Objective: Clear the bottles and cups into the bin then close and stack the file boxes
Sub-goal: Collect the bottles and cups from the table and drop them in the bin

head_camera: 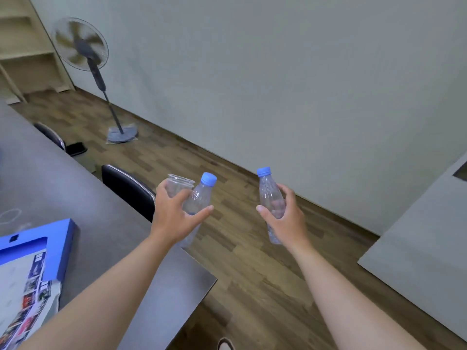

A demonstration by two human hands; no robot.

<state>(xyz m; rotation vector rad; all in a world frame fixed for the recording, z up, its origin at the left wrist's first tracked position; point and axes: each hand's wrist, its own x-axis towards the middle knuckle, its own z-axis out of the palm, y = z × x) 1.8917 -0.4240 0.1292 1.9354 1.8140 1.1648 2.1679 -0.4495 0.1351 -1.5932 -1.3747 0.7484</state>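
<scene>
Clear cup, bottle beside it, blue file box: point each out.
clear cup [178, 188], head view, wall just below the rim.
bottle beside it [202, 195], head view, clear shoulder under the cap.
blue file box [63, 248], head view, its right wall.

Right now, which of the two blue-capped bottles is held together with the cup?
The bottle in the left hand: that hand grips it beside the clear cup. The other bottle sits alone in the right hand.
</scene>
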